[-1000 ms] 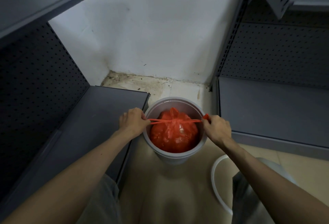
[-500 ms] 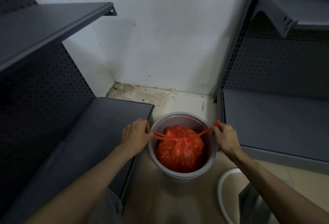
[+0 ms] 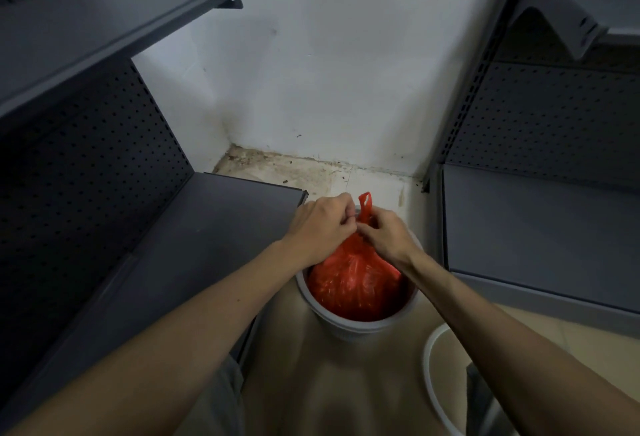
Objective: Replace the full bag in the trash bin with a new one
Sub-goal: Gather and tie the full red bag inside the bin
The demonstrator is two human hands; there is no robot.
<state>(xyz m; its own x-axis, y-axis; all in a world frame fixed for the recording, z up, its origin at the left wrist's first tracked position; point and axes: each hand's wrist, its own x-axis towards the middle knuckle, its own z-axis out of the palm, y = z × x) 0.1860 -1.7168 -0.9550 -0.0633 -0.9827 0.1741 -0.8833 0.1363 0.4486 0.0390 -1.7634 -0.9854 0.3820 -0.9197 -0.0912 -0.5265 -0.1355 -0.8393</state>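
A full red plastic bag (image 3: 356, 283) sits inside a round grey trash bin (image 3: 360, 326) on the tiled floor between two shelf units. My left hand (image 3: 320, 227) and my right hand (image 3: 388, 236) meet above the bin, both pinching the bag's gathered handles at its neck. One red handle loop (image 3: 365, 205) sticks up between the hands. The bag's neck is drawn up into a peak. The bin's far rim is hidden behind my hands.
A dark grey shelf unit (image 3: 194, 255) stands close on the left and another (image 3: 540, 238) on the right, both with pegboard backs. A white wall (image 3: 329, 71) closes the corner behind. A white ring (image 3: 431, 376) lies on the floor at lower right.
My hands, which held the handles stretched apart across the bin, have come together over its centre. The bag's top is now bunched upward.
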